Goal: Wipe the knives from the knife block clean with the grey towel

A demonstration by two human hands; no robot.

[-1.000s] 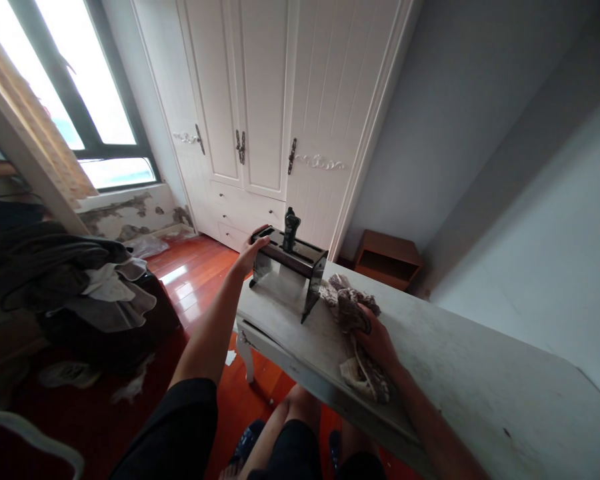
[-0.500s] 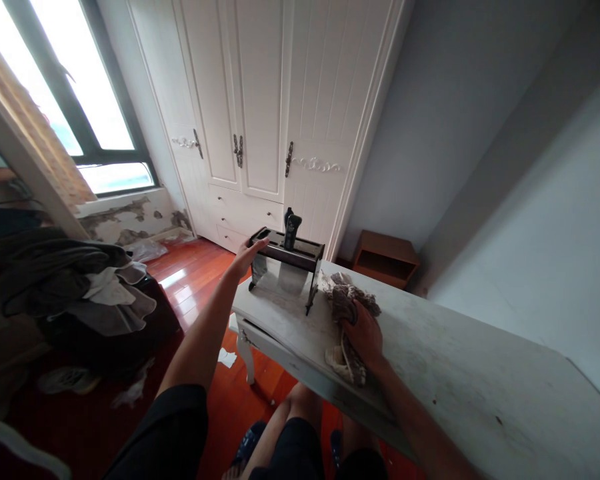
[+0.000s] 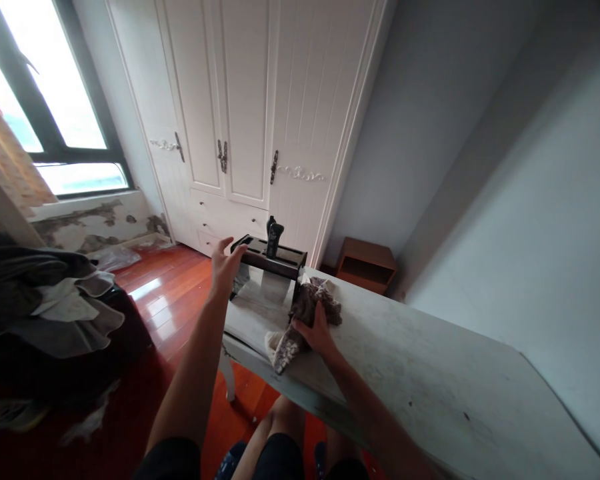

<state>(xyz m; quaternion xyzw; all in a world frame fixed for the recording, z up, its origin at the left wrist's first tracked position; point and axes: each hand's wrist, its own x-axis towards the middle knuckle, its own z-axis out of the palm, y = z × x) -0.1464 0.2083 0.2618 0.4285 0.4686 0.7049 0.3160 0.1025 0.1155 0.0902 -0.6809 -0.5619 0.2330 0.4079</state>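
My left hand (image 3: 225, 270) is touching the rack (image 3: 271, 264), fingers standing apart, my right hand (image 3: 320, 331) is clamping a cloth (image 3: 306, 303) on the table (image 3: 405, 357)

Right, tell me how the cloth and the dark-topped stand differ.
The cloth lies crumpled; the stand is straight-edged and upright. The cloth is mottled brown and cream; the stand has a dark top. The right hand grips the cloth; the stand bears a black object. Both rest on the white table.

No lettering, label, brand, number or sign is legible anywhere in view.
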